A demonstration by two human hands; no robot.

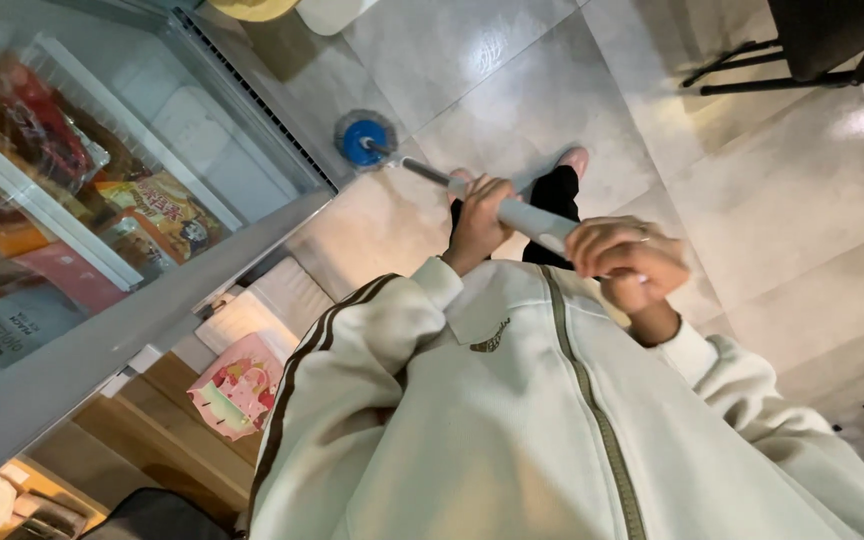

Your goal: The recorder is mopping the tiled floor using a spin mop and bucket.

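The mop head (365, 139) is blue with a grey fringe, its handle (512, 208) silver-grey, the jacket (512, 420) cream with brown stripes, the floor (772, 200) pale grey tile.

mop handle (512, 208) partly hidden under both gripping hands, black chair (812, 40) cut off at one o'clock, freezer (102, 200) contents blurred at nine o'clock, yellow object (252, 8) cropped at twelve

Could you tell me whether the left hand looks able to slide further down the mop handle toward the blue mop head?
Probably yes: the left hand already grips the mop handle, and the shaft below it runs bare to the blue mop head.
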